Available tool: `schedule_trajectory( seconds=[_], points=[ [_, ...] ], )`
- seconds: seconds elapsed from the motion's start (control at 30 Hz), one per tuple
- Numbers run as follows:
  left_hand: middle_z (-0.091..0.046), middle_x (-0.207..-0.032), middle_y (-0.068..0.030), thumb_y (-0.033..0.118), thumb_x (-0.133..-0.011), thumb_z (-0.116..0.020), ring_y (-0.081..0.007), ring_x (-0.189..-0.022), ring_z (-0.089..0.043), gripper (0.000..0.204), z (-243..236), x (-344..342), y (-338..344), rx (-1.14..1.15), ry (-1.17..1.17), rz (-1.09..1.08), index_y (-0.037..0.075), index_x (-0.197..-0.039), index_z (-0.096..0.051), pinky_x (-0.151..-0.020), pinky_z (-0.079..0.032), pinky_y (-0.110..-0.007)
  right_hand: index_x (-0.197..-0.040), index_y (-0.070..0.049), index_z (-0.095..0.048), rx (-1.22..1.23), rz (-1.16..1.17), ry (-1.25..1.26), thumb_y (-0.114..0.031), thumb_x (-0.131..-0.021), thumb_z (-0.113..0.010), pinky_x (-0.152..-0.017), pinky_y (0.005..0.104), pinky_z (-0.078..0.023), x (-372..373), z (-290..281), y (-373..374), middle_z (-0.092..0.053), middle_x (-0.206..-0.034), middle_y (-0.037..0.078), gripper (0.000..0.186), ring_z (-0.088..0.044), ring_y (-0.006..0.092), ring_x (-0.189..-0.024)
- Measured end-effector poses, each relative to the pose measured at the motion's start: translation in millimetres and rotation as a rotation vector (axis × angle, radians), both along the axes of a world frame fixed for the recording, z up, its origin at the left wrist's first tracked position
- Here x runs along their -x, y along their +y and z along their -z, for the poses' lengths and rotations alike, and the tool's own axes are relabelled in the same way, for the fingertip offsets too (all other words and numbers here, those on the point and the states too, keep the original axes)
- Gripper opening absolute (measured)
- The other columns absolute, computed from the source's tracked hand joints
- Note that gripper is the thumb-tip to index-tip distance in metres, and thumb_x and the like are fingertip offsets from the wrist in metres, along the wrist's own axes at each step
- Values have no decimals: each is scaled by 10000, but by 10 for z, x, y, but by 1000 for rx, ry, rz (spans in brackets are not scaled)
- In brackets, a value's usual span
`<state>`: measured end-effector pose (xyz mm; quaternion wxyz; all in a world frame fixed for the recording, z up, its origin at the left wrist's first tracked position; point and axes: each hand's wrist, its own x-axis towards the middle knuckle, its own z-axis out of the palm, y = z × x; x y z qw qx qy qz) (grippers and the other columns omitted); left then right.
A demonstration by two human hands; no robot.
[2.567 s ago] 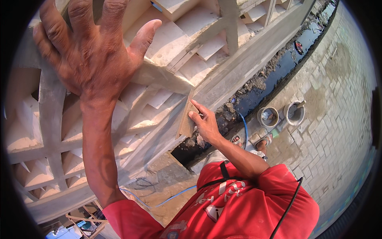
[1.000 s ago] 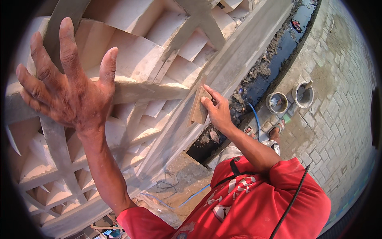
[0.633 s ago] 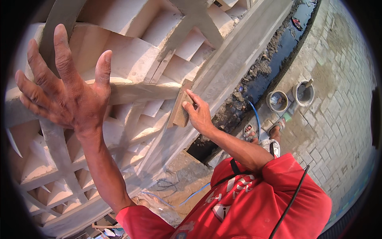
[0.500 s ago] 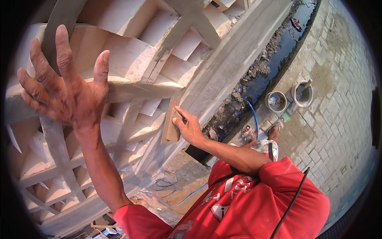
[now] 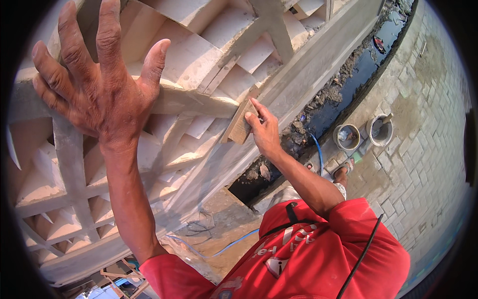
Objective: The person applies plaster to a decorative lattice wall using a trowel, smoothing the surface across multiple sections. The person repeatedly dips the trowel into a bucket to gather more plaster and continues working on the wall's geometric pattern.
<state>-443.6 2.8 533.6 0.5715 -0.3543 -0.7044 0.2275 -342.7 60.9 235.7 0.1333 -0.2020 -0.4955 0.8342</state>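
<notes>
My left hand [image 5: 102, 92] is spread wide against a curved rib of the pale concrete lattice wall [image 5: 191, 102], its fingers apart and holding nothing. In my right hand [image 5: 265, 130] is a small wooden float [image 5: 240, 124], a flat board with a block-like grip. Thumb and fingers wrap the grip, and the board lies against the smooth grey border [image 5: 284, 89] where a lattice rib meets it. The float hides the surface beneath it.
A ditch of dark water [image 5: 356, 74] runs along the wall's foot, with rubble on its bank. Two buckets stand on the paving: one [image 5: 347, 137] near the ditch, another [image 5: 380, 130] holding a tool. A blue hose [image 5: 318, 154] lies close by.
My right hand and the float have shifted up and to the right along the border. The left hand appears larger and farther right, still spread on the lattice.
</notes>
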Motion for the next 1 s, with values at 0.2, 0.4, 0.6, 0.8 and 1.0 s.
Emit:
schedule_trajectory(
  seconds=[0.2,0.4,0.6,0.8,1.0],
  points=[
    [-322,-1461,48,752,-751,-502,-322,-1303,-303,718,-24,-41,-91,-1,-61,-15,425,-1379,-385,-1059,-238,-545,-1310,-1,-471,92,-213,112,-198,-903,-569,-936,319,-422,-614,-9,132,-568,-1171,122,462,-538,177,-1055],
    [-315,-1484,-107,520,-724,-619,-383,-1383,-221,694,-96,337,-251,210,426,-79,203,-1324,-477,-1116,-183,-566,-1282,-34,-479,255,-177,151,-234,-961,-531,-689,229,-516,-371,272,1324,-604,-1038,32,381,-591,77,-845],
    [-328,-1472,-107,507,-673,-677,-385,-1384,-212,735,-121,326,-325,208,441,-171,220,-1320,-482,-1129,-153,-550,-1249,-42,-523,167,-286,115,-245,-954,-544,-664,223,-515,8,280,1582,-623,-983,20,359,-598,70,-804],
    [-332,-1466,-113,541,-699,-636,-383,-1383,-214,716,-87,292,-165,177,393,15,221,-1322,-481,-1126,-159,-554,-1214,-52,-541,149,-350,97,-256,-946,-561,-648,225,-514,112,284,1641,-631,-950,13,338,-600,65,-780],
    [-341,-1460,-123,551,-724,-604,-391,-1377,-225,698,-156,410,-341,259,530,-105,211,-1321,-481,-1120,-170,-559,-1179,-46,-538,235,-402,126,-245,-921,-596,-667,198,-507,134,319,1668,-631,-961,1,331,-606,55,-792]
  ],
)
